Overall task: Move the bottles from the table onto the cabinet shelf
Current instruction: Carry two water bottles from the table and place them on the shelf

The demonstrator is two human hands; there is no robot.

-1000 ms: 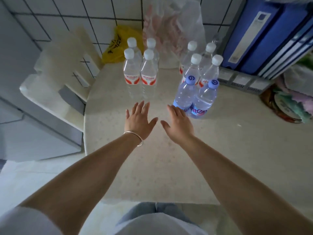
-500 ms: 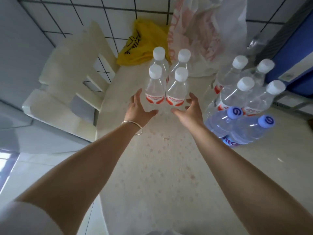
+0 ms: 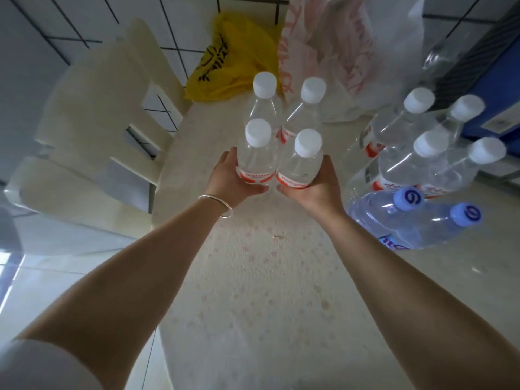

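Observation:
Several clear white-capped bottles with red labels stand in a tight block at the far side of the table [image 3: 253, 291]. My left hand [image 3: 229, 181] grips the front left bottle [image 3: 256, 156] near its base. Beside it, the front right bottle [image 3: 302, 161] sits in the grip of my right hand [image 3: 318, 187]. Two more bottles [image 3: 305, 108] stand right behind them. To the right is a second group of white-capped bottles [image 3: 416, 153] and two blue-capped bottles [image 3: 405, 218].
A cream plastic chair [image 3: 92, 130] stands at the table's left edge. A yellow bag [image 3: 233, 60] and a translucent bag [image 3: 346, 43] lie against the tiled wall. Something blue [image 3: 503, 88] rises at the far right.
Both hands have moved forward from just short of the bottles and closed around the two front white-capped bottles. The view has moved closer to the table.

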